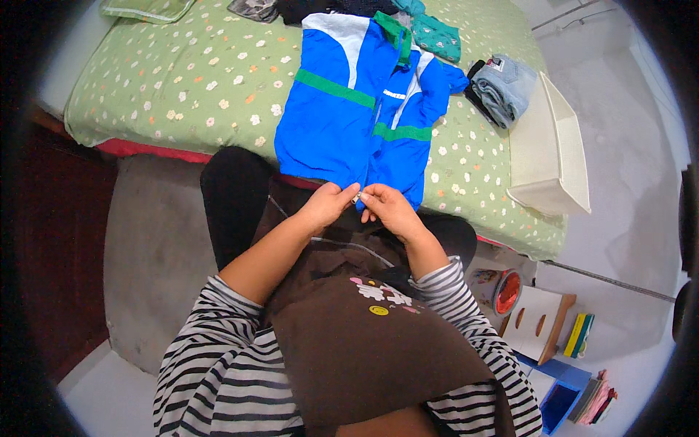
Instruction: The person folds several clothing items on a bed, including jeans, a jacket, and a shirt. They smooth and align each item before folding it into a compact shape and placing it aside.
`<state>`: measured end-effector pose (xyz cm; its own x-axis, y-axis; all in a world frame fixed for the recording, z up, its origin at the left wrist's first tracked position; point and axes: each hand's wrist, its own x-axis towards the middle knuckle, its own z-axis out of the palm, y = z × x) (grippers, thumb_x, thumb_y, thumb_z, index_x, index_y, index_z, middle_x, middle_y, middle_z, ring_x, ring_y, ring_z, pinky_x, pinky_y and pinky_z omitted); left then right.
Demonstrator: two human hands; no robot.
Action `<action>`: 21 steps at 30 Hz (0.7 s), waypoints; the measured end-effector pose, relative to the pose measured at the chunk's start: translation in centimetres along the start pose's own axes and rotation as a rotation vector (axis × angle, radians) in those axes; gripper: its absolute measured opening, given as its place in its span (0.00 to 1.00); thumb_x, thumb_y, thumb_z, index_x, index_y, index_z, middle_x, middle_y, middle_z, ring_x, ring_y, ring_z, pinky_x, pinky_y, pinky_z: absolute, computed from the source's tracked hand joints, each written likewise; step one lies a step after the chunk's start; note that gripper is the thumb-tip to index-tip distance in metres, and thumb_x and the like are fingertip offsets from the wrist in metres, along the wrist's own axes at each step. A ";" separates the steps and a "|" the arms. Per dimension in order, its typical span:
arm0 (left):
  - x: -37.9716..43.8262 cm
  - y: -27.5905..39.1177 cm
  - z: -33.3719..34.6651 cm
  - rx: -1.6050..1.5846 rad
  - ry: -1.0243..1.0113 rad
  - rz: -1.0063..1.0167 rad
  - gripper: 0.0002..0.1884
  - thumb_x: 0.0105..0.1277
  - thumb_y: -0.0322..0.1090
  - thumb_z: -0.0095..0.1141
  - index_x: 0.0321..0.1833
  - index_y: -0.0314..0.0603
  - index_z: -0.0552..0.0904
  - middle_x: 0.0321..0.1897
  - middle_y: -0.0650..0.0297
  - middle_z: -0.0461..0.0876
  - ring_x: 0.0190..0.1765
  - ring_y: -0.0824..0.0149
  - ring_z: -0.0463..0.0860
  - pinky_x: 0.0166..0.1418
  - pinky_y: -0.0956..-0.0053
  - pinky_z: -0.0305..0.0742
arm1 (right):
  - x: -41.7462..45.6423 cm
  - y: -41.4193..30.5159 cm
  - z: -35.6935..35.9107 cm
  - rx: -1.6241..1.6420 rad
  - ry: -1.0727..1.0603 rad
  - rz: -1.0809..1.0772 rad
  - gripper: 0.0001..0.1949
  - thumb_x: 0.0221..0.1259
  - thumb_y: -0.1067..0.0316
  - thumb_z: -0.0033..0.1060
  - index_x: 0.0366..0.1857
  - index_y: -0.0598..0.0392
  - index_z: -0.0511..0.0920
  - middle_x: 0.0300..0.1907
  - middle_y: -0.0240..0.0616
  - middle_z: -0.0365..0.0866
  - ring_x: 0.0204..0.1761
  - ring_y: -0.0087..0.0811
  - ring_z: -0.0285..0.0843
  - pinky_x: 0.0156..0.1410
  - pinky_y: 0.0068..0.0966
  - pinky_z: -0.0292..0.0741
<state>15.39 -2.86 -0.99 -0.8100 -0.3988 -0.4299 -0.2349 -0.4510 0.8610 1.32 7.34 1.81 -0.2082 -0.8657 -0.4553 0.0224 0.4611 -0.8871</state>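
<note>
A blue jacket [333, 125] with green bands and pale shoulder panels lies front up on a bed, its hem hanging over the near edge. At the bottom of its front opening, my left hand [333, 203] pinches one side of the hem between thumb and fingers. My right hand [389, 206] meets it there, thumb and index finger on the metal zipper end [356, 198]. The green collar [394, 35] points away from me. Whether the zipper halves are joined cannot be told.
The bed has a green floral sheet [218, 82]. Folded jeans [505, 87] lie right of the jacket beside an off-white fabric box [546, 147]. Teal clothing [437, 38] and dark clothes [306, 8] lie beyond. A bin [499, 292] and small cabinet [532, 322] stand at lower right.
</note>
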 end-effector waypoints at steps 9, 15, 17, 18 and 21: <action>1.0 -1.3 -0.3 -0.219 -0.061 0.035 0.19 0.69 0.47 0.51 0.21 0.48 0.75 0.17 0.75 0.67 0.21 0.78 0.60 0.26 0.79 0.52 | 0.2 0.7 0.2 0.047 0.064 -0.071 0.08 0.65 0.64 0.55 0.35 0.56 0.78 0.25 0.28 0.77 0.25 0.17 0.72 0.30 0.15 0.65; 1.3 -2.0 -0.3 -0.344 -0.147 0.074 0.20 0.70 0.46 0.49 0.19 0.46 0.74 0.17 0.74 0.67 0.22 0.77 0.60 0.28 0.78 0.54 | 0.0 0.3 0.4 0.090 0.139 -0.099 0.07 0.65 0.65 0.54 0.36 0.58 0.78 0.26 0.29 0.78 0.26 0.19 0.74 0.32 0.16 0.68; 1.3 -2.0 0.0 -0.300 -0.118 0.100 0.21 0.70 0.47 0.49 0.19 0.45 0.74 0.17 0.73 0.68 0.22 0.77 0.61 0.29 0.78 0.55 | 0.2 0.2 -0.4 0.044 0.099 -0.076 0.08 0.64 0.65 0.56 0.37 0.59 0.77 0.29 0.32 0.78 0.26 0.19 0.74 0.32 0.16 0.68; 1.2 -2.0 0.2 -0.280 -0.102 0.109 0.21 0.70 0.47 0.49 0.19 0.45 0.75 0.17 0.73 0.69 0.22 0.76 0.62 0.29 0.78 0.55 | 0.3 0.0 -0.6 0.023 0.078 -0.062 0.08 0.63 0.65 0.58 0.37 0.59 0.76 0.31 0.33 0.78 0.26 0.20 0.74 0.32 0.17 0.69; 0.7 -1.5 1.1 -0.241 0.023 0.099 0.22 0.70 0.49 0.48 0.20 0.44 0.76 0.18 0.71 0.71 0.23 0.76 0.65 0.30 0.79 0.58 | -0.2 -0.8 -0.8 -0.269 0.321 -0.211 0.11 0.58 0.66 0.63 0.39 0.60 0.75 0.35 0.37 0.76 0.24 0.23 0.74 0.32 0.18 0.69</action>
<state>14.52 -1.57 -2.25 -0.8098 -0.4669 -0.3553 -0.0184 -0.5850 0.8108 0.59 7.26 2.62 -0.4742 -0.8612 -0.1828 -0.2984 0.3526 -0.8869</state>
